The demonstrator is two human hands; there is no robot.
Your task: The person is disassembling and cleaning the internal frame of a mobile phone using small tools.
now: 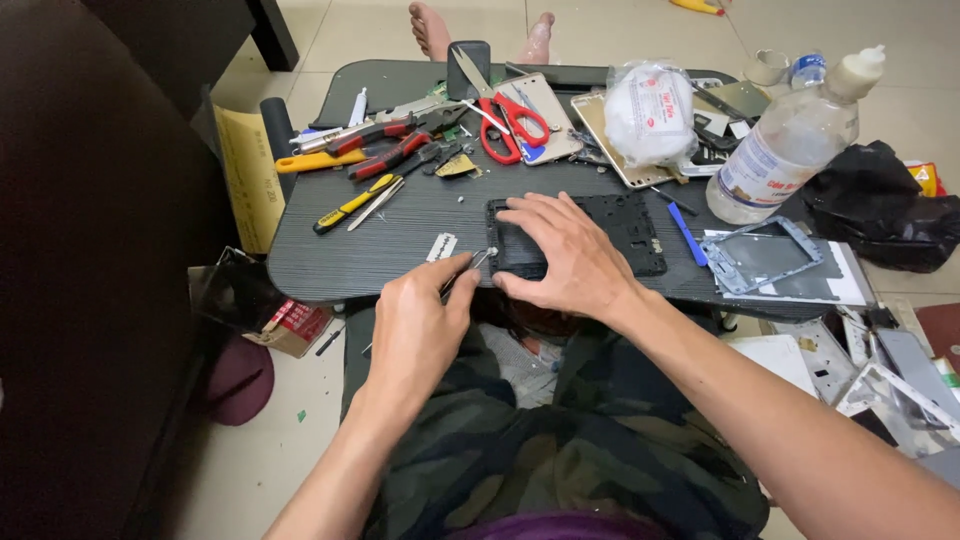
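Your right hand (pixel 570 255) lies flat, fingers spread, on the black phone frame (pixel 640 230); left hand (pixel 420 320), fingers pinched on tweezers (pixel 470 268) at its corner.

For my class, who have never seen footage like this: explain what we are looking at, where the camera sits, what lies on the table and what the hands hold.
There is one picture, taken by a camera worn on a person's head, looking down at their own bare hands. The left hand grips a thin metal tool, probably tweezers, its tip at the edge of a black flat frame. The right hand presses flat on that frame. On the dark table lie red-handled scissors, pliers, a yellow-handled screwdriver, a razor blade, a clear bottle and a grey metal frame.
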